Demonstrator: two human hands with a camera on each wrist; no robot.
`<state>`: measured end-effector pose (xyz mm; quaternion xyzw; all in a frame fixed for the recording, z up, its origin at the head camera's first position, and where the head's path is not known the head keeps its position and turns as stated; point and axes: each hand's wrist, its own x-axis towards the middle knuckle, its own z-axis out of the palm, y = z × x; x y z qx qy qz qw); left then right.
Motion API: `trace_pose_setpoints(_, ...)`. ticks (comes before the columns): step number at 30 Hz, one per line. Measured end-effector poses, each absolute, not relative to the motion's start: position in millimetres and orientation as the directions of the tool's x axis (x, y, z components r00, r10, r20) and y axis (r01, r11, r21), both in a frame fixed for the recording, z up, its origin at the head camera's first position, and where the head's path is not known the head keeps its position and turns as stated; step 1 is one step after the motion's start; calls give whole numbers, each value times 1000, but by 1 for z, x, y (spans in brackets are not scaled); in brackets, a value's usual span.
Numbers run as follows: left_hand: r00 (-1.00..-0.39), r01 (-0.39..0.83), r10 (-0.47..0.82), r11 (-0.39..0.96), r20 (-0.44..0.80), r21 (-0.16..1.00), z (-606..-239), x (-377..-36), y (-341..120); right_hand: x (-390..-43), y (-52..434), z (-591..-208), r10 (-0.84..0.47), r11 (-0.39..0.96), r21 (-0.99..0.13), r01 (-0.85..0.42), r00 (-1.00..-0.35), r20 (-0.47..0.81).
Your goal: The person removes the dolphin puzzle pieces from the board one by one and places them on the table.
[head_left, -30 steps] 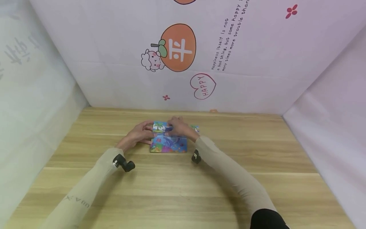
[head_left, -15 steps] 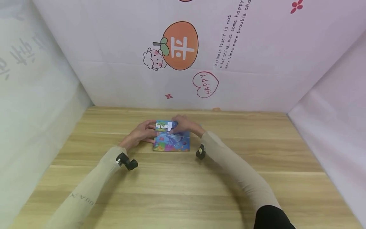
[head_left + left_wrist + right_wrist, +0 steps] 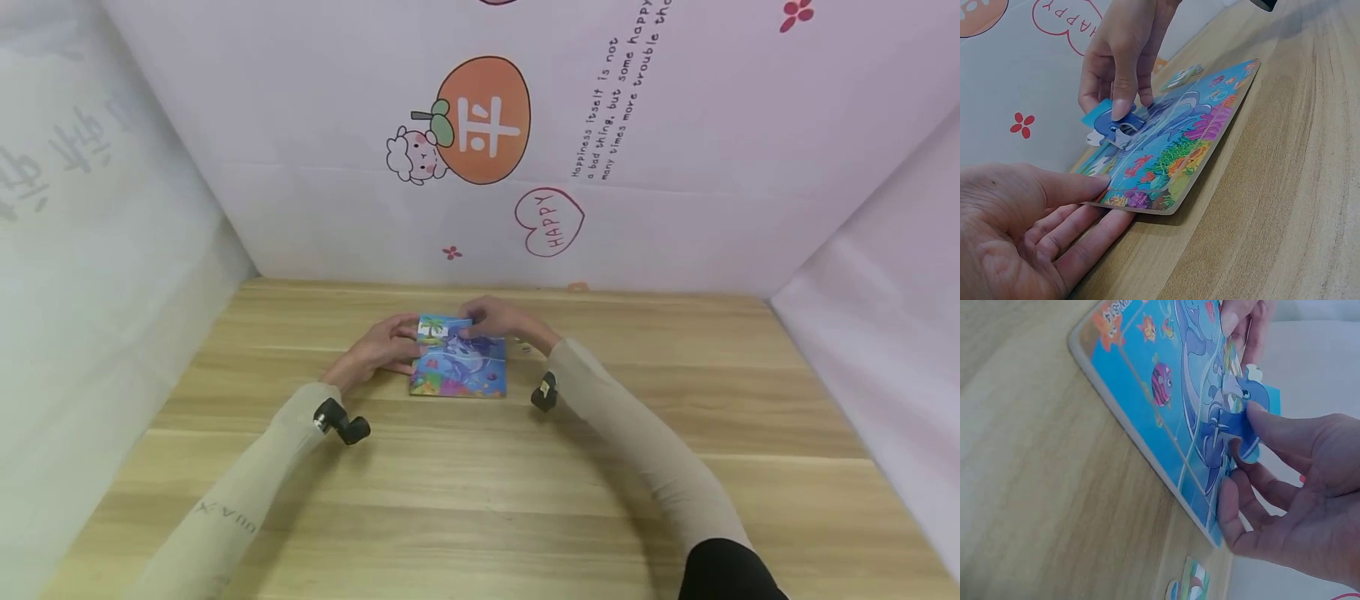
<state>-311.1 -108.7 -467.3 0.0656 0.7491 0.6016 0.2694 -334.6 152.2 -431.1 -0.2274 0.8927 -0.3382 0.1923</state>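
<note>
A colourful sea-picture puzzle board (image 3: 459, 371) lies flat on the wooden table (image 3: 480, 500). My left hand (image 3: 382, 346) rests at its left edge; in the left wrist view the left hand (image 3: 1035, 231) has straight fingers beside the board (image 3: 1172, 144) and its thumb on the corner. My right hand (image 3: 501, 321) is at the board's far side. It pinches a blue dolphin puzzle piece (image 3: 1105, 120) between thumb and forefinger, the piece tilted and touching the picture. The right wrist view shows the piece (image 3: 1242, 419), the right hand (image 3: 1291, 494) and the board (image 3: 1147, 381).
One loose puzzle piece (image 3: 1182, 76) (image 3: 1188, 589) lies on the table just beyond the board's right side. Pink printed walls (image 3: 525, 167) close in the table at the back and on both sides. Black wrist cameras (image 3: 341, 421) sit on both sleeves.
My right hand has shifted from over the board's top middle toward its top right, carrying the piece. The left hand stays at the left edge. The head view has drifted a little.
</note>
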Motion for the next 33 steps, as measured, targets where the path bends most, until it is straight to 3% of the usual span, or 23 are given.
trace_pose_setpoints(7, -844, -232, 425, 263, -329, 936, -468, -311, -108, -332, 158, -433, -477, 661, -710, -241, -866, -151)
trace_pose_setpoints(14, -847, -224, 421, 270, -324, 937, -469, -313, -107, -332, 168, -432, -408, 535, -840, -87, -898, -167)
trace_pose_setpoints(33, -849, -221, 418, 273, -323, 936, -469, -311, -109, -322, 195, -427, -318, 358, -934, 14, -938, -136)
